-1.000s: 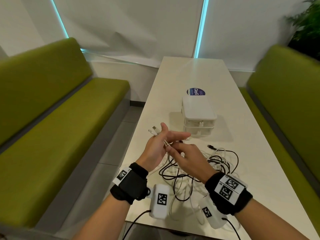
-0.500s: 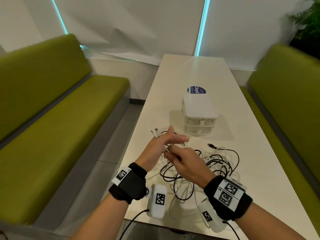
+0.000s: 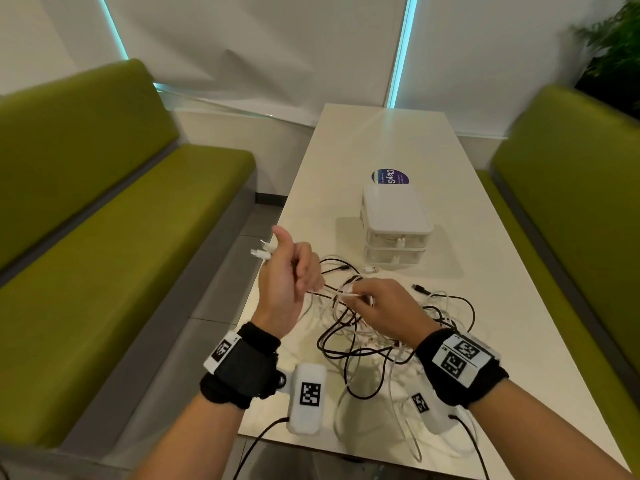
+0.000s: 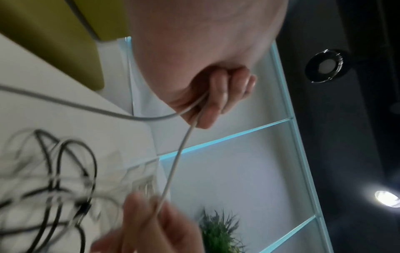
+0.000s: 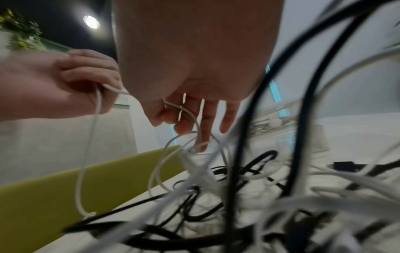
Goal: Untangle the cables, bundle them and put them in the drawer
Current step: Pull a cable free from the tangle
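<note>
A tangle of black and white cables (image 3: 388, 337) lies on the white table (image 3: 485, 258), in front of a small white drawer unit (image 3: 394, 223). My left hand (image 3: 291, 271) is raised at the table's left edge, fingers curled round a white cable (image 4: 173, 171); the cable's white plugs (image 3: 261, 252) stick out past the thumb. My right hand (image 3: 377, 303) hovers over the tangle and pinches the same white cable (image 5: 184, 109) a little to the right. In the right wrist view black loops (image 5: 270, 119) hang close to the lens.
Green benches stand on both sides, the left bench (image 3: 104, 237) and the right bench (image 3: 571, 209). A round blue sticker (image 3: 389, 176) lies behind the drawer unit. A loose black plug (image 3: 420, 289) lies right of the hands. A plant (image 3: 616, 46) is at the far right.
My left hand has lifted and moved left with the white cable, its fingers now curled. My right hand has slid right along the cable, away from the left hand.
</note>
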`<state>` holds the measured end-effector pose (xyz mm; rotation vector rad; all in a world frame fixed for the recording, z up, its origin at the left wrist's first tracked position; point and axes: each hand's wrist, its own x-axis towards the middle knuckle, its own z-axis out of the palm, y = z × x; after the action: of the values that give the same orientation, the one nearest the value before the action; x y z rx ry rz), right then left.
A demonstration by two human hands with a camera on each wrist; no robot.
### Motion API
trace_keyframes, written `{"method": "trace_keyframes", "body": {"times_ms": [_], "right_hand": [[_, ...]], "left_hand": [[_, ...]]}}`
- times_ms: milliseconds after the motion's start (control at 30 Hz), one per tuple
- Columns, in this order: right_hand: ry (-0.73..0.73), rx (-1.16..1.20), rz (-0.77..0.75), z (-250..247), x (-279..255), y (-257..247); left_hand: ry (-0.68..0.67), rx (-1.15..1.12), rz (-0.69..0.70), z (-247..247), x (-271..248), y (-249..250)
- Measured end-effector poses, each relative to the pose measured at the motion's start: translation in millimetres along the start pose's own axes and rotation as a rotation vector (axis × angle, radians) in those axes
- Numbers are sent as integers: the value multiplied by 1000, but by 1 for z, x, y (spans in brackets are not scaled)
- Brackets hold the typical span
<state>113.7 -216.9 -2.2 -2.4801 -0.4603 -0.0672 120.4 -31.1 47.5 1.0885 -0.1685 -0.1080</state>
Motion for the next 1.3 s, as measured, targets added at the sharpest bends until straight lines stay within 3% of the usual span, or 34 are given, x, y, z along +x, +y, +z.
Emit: {"method": "trace_keyframes", "body": {"times_ms": [67,133,267,367,533,667,800,900,1000,1100,1200,1300], "right_hand": [[-14,20,102,-4,-1,13],[-18,38,182,-7,-3,18],[51,64,162,-11,-5,6],[73,140,145,-14,-5,-3],[-113,234,199,-17,-11,2],[-303,133,183,-14,-14,4],[-265,96,151,-12,-16,4],[-186,129,167,-12,-17,4],[-152,78,194,-12,-19,-1],[-190,39,189,-8,-18,-5],[-163,41,147,-6,-19,-9],[-61,135,98,-7,-23,-8]], "left_hand": [[-25,182,15,-5,3,7],[-89,528,31,-7,3,3],[-333,1137,3,-4,-1,-25],[-407,1358,-39,6,-8,-35],[-202,1380,28,6,-5,-27],[29,1123,95,1,3,-16],[295,829,83,-13,14,-13],[377,753,9,-19,14,-19],[325,705,69,-15,8,-24],[66,598,122,-3,3,-33],[-220,848,99,6,0,-44],[-300,1203,108,1,1,-54]]}}
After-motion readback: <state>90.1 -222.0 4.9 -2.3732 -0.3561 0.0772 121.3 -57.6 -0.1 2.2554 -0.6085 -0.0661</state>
